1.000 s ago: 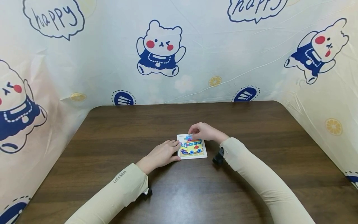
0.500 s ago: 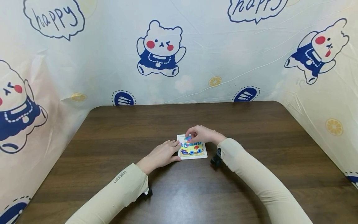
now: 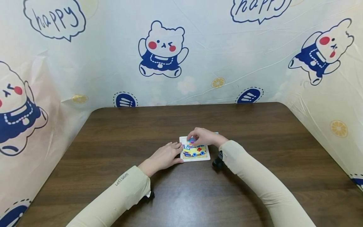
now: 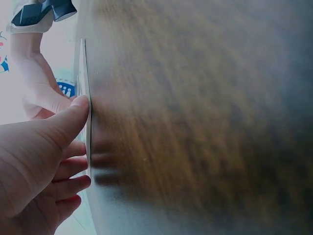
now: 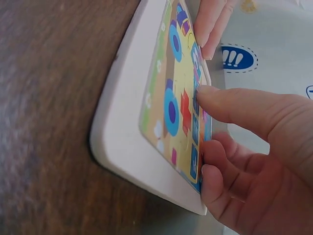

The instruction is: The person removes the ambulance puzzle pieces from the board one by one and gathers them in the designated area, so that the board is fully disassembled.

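Here's the picture board (image 3: pixel 195 153), flat on the table (image 3: pixel 181 192) between both hands. The left hand (image 3: pixel 164 155), fingers loosely extended, touches its left edge; the right hand (image 3: pixel 205 137) bends its fingers over the far part, whether pinching anything I can't tell.

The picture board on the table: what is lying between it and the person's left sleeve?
In the head view, the left hand lies between them, stretching from the left sleeve to the left edge of the picture board.

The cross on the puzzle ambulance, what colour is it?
The cross is red, clearest in the right wrist view.
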Action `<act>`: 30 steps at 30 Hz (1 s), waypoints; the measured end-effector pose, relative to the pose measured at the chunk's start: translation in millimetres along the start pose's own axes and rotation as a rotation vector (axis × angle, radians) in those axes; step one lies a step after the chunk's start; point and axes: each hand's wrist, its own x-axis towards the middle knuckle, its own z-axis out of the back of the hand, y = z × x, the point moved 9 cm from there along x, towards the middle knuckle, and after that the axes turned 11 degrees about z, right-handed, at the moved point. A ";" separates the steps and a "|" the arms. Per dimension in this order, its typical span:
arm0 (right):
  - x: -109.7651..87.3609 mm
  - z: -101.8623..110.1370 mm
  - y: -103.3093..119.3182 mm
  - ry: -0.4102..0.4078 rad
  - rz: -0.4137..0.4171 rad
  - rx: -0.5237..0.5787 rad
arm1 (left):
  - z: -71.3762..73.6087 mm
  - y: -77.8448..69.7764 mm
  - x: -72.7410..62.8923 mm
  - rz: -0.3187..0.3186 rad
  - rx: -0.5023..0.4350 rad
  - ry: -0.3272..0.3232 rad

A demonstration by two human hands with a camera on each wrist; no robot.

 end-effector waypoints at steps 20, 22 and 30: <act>-2.2 4.9 -7.8 -0.089 -0.042 0.001 | 0.3 -0.3 0.3 -0.007 0.010 -0.004; -4.2 6.1 -8.6 -0.100 -0.027 0.038 | -0.3 0.1 0.6 -0.001 0.009 0.000; -10.3 11.2 -13.8 -0.161 -0.034 0.208 | -2.0 2.2 1.3 0.024 0.005 0.014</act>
